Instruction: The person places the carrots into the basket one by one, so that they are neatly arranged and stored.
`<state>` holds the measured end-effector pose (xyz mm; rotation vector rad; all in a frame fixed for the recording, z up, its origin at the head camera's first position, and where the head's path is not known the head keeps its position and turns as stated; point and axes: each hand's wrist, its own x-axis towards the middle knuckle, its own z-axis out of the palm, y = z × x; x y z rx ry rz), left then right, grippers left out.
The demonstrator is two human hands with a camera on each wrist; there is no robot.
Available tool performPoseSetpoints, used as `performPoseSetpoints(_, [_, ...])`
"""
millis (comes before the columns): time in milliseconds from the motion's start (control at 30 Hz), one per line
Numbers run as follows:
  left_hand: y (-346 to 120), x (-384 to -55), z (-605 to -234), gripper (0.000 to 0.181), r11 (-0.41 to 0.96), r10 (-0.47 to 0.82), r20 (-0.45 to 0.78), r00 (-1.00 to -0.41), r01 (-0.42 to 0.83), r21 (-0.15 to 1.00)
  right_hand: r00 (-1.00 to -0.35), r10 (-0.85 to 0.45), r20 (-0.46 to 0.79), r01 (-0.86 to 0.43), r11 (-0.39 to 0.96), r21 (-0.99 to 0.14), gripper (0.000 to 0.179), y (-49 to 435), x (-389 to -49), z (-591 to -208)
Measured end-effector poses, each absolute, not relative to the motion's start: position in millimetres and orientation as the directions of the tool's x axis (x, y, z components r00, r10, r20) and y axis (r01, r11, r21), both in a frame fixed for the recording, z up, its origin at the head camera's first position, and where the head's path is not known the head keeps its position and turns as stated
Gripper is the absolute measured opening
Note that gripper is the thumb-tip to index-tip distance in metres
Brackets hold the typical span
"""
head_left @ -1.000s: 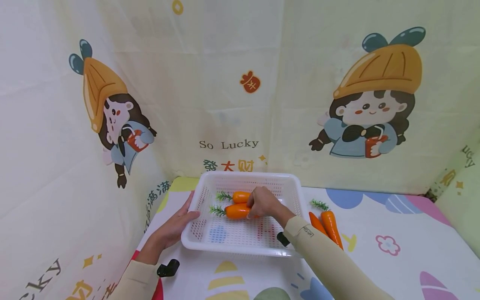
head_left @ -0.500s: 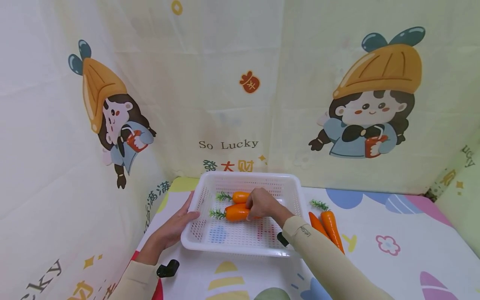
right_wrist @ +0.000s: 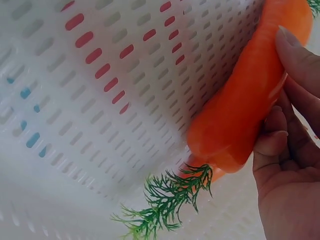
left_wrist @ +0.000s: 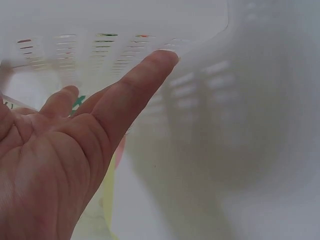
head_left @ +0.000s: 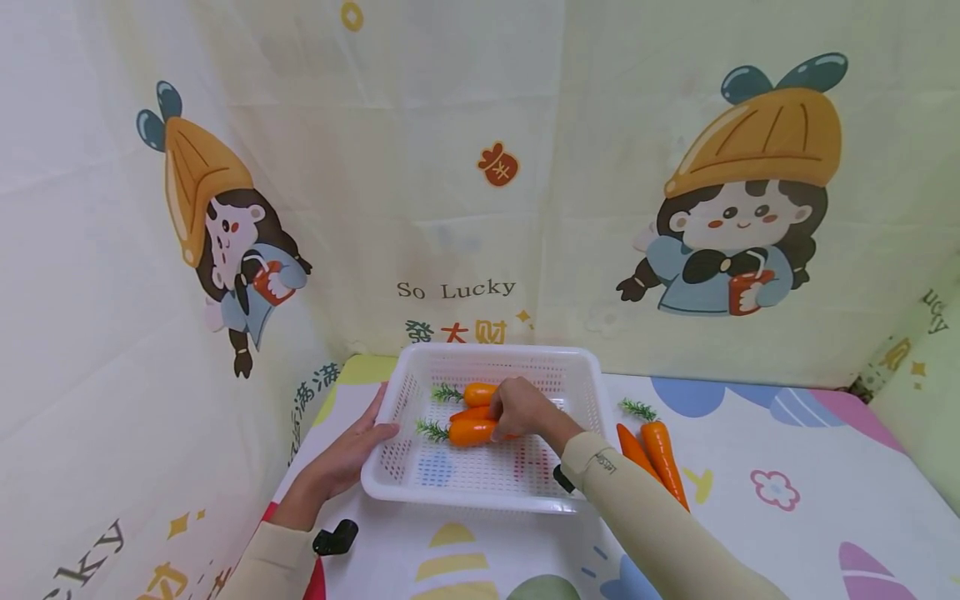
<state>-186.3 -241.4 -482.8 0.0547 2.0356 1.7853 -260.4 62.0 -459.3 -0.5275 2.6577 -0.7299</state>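
Observation:
A white perforated plastic basket (head_left: 480,497) stands on the table with orange toy carrots inside. My right hand (head_left: 523,406) reaches into it and pinches the front carrot (head_left: 469,432), whose green top points left. In the right wrist view, the thumb lies along the held carrot (right_wrist: 225,120) and the fingers curl beneath it. Behind that one lie a middle carrot (head_left: 467,413), partly covered, and a back carrot (head_left: 478,393). At the basket's left side, my left hand (head_left: 348,450) rests against the outer wall; in the left wrist view its fingers (left_wrist: 132,92) are straight.
To the right of the basket, two more carrots lie on the tablecloth: one with a green top (head_left: 663,454) and one beside it (head_left: 634,450), partly behind the right sleeve (head_left: 637,492). A printed cloth wall (head_left: 570,250) rises close behind the basket.
My right hand has shifted the front carrot slightly toward me, and more of the middle carrot now shows behind it. The left hand and the basket have stayed nearly still.

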Motion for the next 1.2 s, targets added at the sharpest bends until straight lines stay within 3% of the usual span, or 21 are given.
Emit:
performPoseSetpoints(267, [-237, -185, -482, 0.08, 0.173, 0.302, -0.294, -0.907, -0.252, 0.952, -0.88, -0.427, -0.208, -0.262, 0.802, -0.537, 0.016, 66, -254, -457])
performPoseSetpoints(533, [-236, -185, -481, 0.08, 0.174, 0.313, -0.287, -0.905, -0.243, 0.954, -0.906, -0.393, -0.159, -0.223, 0.762, -0.608, 0.006, 74, -253, -444])
performPoseSetpoints(933, [-237, -184, -483, 0.08, 0.186, 0.285, -0.305, -0.909, -0.26, 0.947, -0.951, -0.273, -0.144, -0.07, 0.646, -0.76, 0.007, 119, -252, -402])
performPoseSetpoints(1200, [-240, -184, -483, 0.08, 0.172, 0.294, -0.301, -0.907, -0.259, 0.95, -0.966, -0.154, -0.208, 0.063, 0.64, -0.766, 0.015, 164, -247, -382])
